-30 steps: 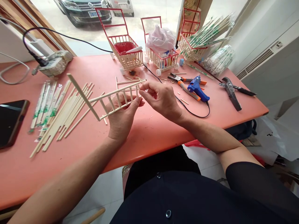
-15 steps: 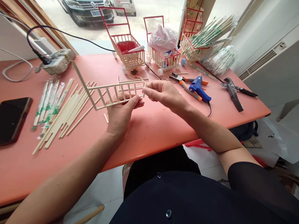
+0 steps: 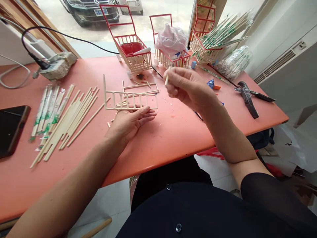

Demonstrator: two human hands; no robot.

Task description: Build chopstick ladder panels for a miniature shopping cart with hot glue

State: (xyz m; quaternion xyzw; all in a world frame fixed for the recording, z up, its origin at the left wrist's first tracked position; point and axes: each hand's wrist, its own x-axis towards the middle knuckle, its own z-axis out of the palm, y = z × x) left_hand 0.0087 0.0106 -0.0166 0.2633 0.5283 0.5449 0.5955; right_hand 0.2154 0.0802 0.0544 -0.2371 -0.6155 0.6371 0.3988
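Note:
A ladder-like frame of chopstick pieces (image 3: pixel 130 100) stands on edge on the pink table (image 3: pixel 173 132), with one long stick upright at its left end. My left hand (image 3: pixel 131 120) lies palm up under its lower rail, fingers stretched toward the right, steadying it. My right hand (image 3: pixel 188 87) is raised above the table right of the frame, fingers pinched on a short stick piece (image 3: pixel 166 79). It partly hides the blue glue gun (image 3: pixel 211 84).
Loose and wrapped chopsticks (image 3: pixel 61 119) lie at left beside a black phone (image 3: pixel 11 129). Three small red-and-wood carts (image 3: pixel 132 54) stand at the back. Cutters (image 3: pixel 247 97), a power strip (image 3: pixel 55 66) and stick offcuts (image 3: pixel 141 86) are also on the table.
The frame has come down from a tilted hold to stand level on the table. My right hand let go of its right end and rose up and right with a short stick.

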